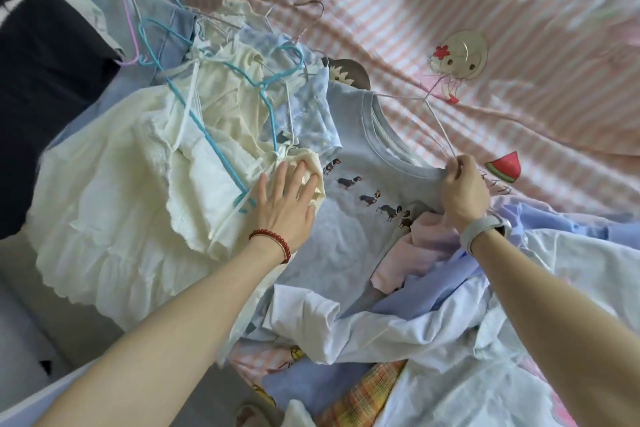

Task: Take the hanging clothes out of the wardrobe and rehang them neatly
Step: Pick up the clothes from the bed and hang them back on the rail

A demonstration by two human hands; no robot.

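A pale blue T-shirt [349, 229] printed with small dogs lies spread on the bed, a thin white hanger [437, 125] sticking out of its neck. My right hand [462, 189] pinches the shirt's shoulder together with the hanger's wire end. My left hand [287, 204] lies flat with straight fingers on a cream garment [114, 204] just left of the shirt. A blue hanger [221, 149] lies across that cream pile.
More clothes and hangers are heaped at the upper left [180, 28]. White and lilac shirts [450, 333] are piled at the lower right, with a pink garment [412, 253] on the T-shirt. A pink striped cartoon bedsheet [485, 10] covers the bed. A dark garment [41, 80] lies at left.
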